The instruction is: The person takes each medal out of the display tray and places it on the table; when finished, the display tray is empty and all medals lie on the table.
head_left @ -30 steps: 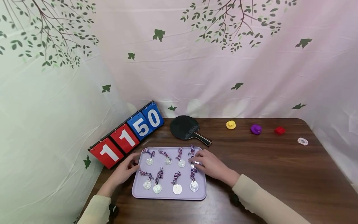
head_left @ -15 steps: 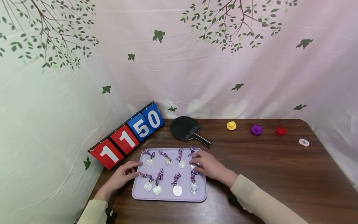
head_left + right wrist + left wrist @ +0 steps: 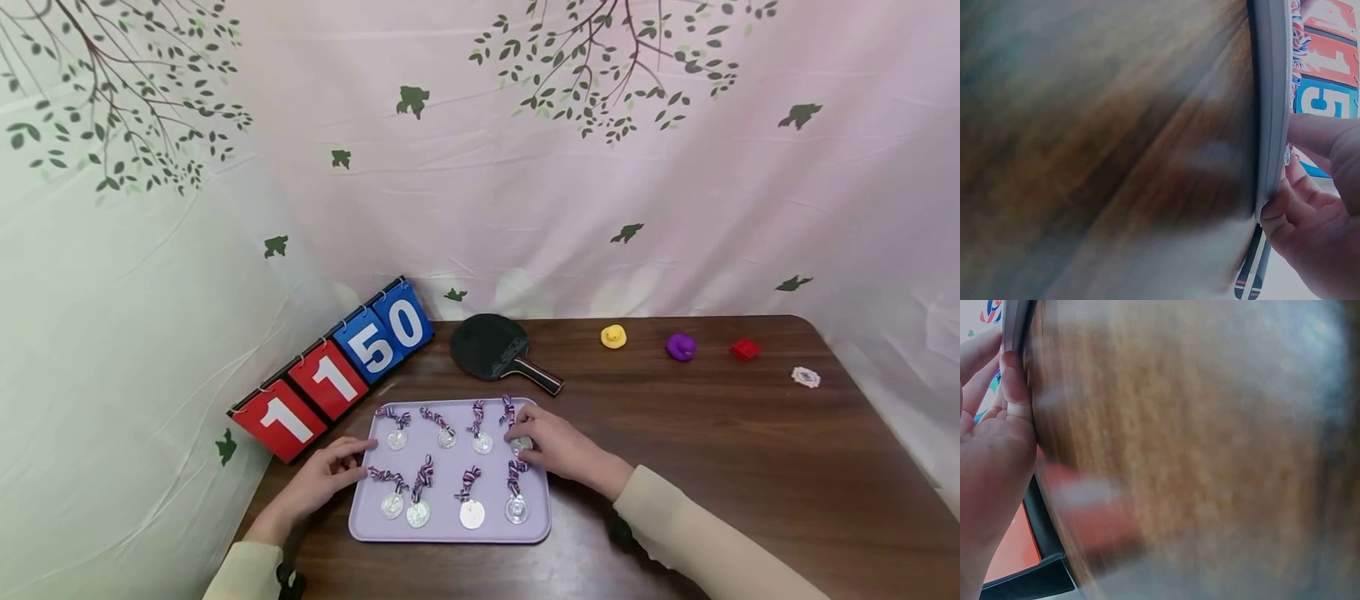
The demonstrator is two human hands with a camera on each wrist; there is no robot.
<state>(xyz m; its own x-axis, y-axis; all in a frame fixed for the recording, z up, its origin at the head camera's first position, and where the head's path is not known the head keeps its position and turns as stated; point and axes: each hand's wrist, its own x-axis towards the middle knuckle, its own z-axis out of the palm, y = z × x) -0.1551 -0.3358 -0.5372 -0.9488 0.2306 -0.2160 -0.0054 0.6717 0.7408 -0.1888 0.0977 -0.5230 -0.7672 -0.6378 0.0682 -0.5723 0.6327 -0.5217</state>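
Note:
A lavender tray (image 3: pixel 435 535) lies on the table, bearing several silver medals on knotted striped ribbons in two rows. My left hand (image 3: pixel 321 482) reaches to its left side, index finger and thumb touching the rim with fingers fairly straight. In the left wrist view the thumb (image 3: pixel 1015 384) rests against the tray's edge. My right hand (image 3: pixel 558 446) is over the right side, pinching the back right medal (image 3: pixel 520 447) with thumb and fingers and partly covering it. Other fingers of the right hand (image 3: pixel 1316 206) sit against the tray's edge in the right wrist view.
A flip scoreboard (image 3: pixel 330 375) showing 11 and 50 leans at the back left. Behind the tray lies a black table tennis paddle (image 3: pixel 489 346). Farther right are a yellow duck (image 3: pixel 613 337), a purple duck (image 3: pixel 681 347), a red block (image 3: pixel 746 349) and a white chip (image 3: pixel 806 377).
My left hand has shifted slightly, its index fingertip coming onto the tray's left rim. The right hand stays at the same medal. The head view has shifted a little.

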